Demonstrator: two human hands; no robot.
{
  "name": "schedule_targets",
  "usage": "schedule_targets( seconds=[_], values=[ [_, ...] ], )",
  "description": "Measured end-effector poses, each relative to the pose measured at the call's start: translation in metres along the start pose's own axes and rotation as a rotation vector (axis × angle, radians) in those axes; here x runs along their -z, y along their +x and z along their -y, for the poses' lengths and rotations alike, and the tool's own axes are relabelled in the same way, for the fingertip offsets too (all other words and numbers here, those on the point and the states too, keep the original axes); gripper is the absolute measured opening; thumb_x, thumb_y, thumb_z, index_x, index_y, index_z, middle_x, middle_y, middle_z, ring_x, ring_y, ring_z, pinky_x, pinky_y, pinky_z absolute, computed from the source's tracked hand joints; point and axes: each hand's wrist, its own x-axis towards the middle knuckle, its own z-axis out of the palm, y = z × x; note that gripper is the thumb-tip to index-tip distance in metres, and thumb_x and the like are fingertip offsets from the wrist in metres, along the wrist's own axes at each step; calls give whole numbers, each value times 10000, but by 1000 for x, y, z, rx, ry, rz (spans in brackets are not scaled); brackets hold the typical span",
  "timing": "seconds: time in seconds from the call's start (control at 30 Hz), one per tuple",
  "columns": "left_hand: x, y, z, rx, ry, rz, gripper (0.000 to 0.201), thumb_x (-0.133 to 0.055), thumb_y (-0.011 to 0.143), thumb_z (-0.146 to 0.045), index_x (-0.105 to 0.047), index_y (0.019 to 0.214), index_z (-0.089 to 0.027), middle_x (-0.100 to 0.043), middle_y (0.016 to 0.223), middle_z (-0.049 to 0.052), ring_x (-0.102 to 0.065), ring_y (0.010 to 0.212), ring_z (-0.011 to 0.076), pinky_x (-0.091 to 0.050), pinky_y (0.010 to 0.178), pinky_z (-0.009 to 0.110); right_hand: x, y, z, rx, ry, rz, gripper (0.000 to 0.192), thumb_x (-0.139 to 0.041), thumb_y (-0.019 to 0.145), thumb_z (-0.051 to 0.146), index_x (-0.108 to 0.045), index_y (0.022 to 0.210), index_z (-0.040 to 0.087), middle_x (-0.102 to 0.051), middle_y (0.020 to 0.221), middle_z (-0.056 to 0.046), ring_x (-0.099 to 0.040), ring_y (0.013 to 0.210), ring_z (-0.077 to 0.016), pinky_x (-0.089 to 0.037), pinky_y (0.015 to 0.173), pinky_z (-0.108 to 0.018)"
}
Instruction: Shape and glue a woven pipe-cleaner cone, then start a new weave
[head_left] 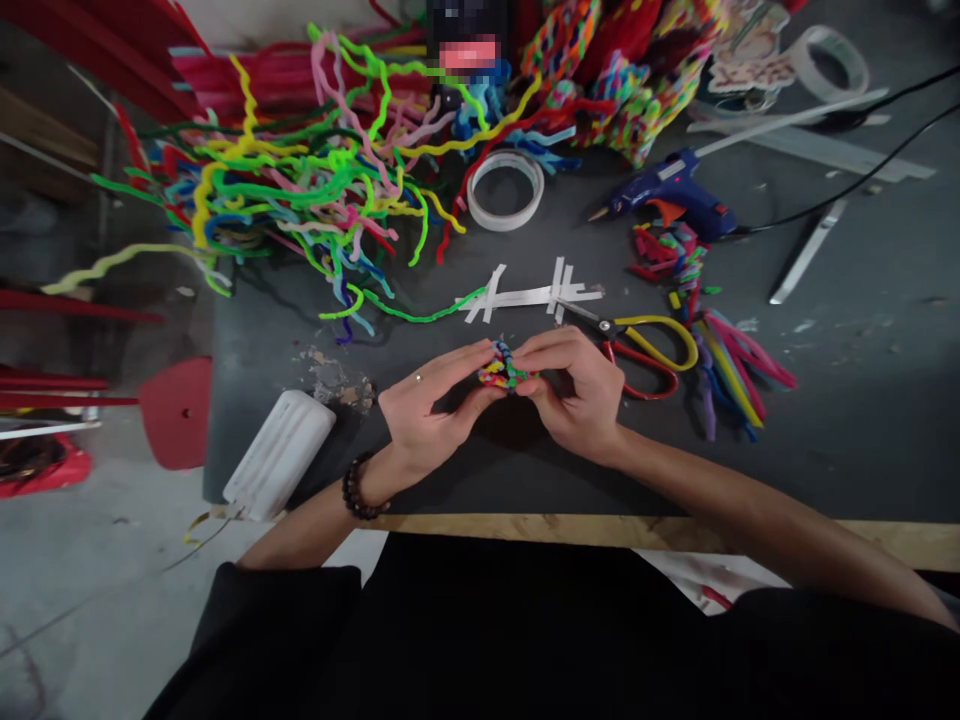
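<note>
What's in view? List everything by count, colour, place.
Table: 1, dark grey, beneath
Held woven piece: 1, multicoloured, centre
Fuzzy sticks: many, mixed, upper left
Woven pieces: several, multicoloured, top
Tape rolls: 2, white, top centre and right
Glue gun: 1, blue, upper right
Pale strips: several, whitish, upper right
Thin strips: several, white, centre
Scissors: 1, red and yellow handles, centre right
Short sticks: several, mixed, right
Metal strip: 1, silver, right
Case: 1, white, table's left edge
Red panel: 1, red, left
Bracelet: 1, dark, left wrist
Shirt: 1, black, bottom
Left hand, right hand: 2, bare, centre
</note>
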Motion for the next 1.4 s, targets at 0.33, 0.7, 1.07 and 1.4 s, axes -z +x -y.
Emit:
schedule_targets(
  seconds=[0.33, 0.7, 1.07, 1.4],
  values=[
    [0, 4, -2, -136, 10, -1, 346, -801, 895, -117, -776, 1208, -261, -807, 1215, 30, -788, 1121, 198, -676, 999, 364, -2, 0, 1, 47, -59, -4, 133, -765, 958, 360, -720, 1058, 285, -776, 972, -19, -752, 878, -193, -625, 785, -378],
    [14, 6, -10, -409, 189, -6, 453, -775, 872, -33, -732, 1266, -254, -811, 1199, 3, -800, 1090, 219, -715, 940, 350, -1, 2, 6, 224, -83, 7, 269, -761, 950, 241, -734, 1214, 287, -797, 1038, -35, -767, 905, -200, -650, 776, -374],
    [24, 3, -15, -511, 185, 111, 431, -750, 857, 7, -708, 1262, -138, -819, 1159, 86, -784, 1139, 241, -710, 967, 357, -2, -4, 6, 272, -70, 11, 139, -721, 964, 199, -735, 1103, 211, -776, 942, -48, -743, 864, -191, -648, 752, -352],
    [3, 9, 10, -221, -74, -25, 516, -852, 881, -354, -687, 1366, -283, -769, 1307, 52, -748, 1207, 239, -651, 1059, 443, -1, 0, 4, 69, -6, 117, 495, -711, 945, 138, -619, 1405, 295, -739, 1372, -66, -724, 1263, -242, -631, 1058, -433]
  ],
)
